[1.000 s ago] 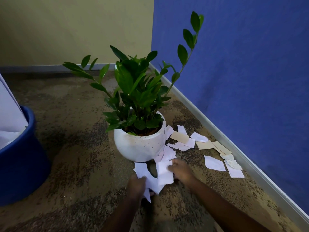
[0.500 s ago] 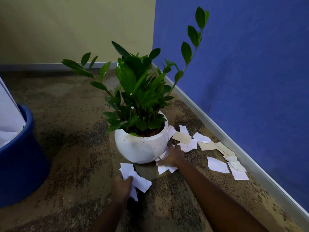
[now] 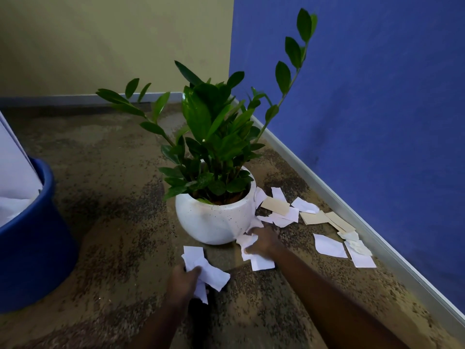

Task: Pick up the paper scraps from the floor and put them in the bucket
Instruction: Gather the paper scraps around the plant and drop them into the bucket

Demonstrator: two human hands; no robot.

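My left hand (image 3: 182, 282) grips a bunch of white paper scraps (image 3: 203, 267) just above the speckled floor, in front of the plant pot. My right hand (image 3: 263, 241) is closed on crumpled white scraps (image 3: 247, 241) at the pot's lower right side, and one more white scrap (image 3: 261, 263) lies right below it. Several white and tan scraps (image 3: 327, 245) are strewn on the floor between the pot and the blue wall. The blue bucket (image 3: 30, 238) stands at the left edge, with white paper inside it.
A white speckled pot (image 3: 214, 220) with a leafy green plant (image 3: 214, 137) stands in the middle of the floor, touching some scraps. A grey skirting board (image 3: 377, 245) runs along the blue wall on the right. A beige wall closes the far side.
My right hand has reached forward to the pot's base and closed on scraps there. My left hand has drawn its bunch of scraps leftward and back, away from the right hand.
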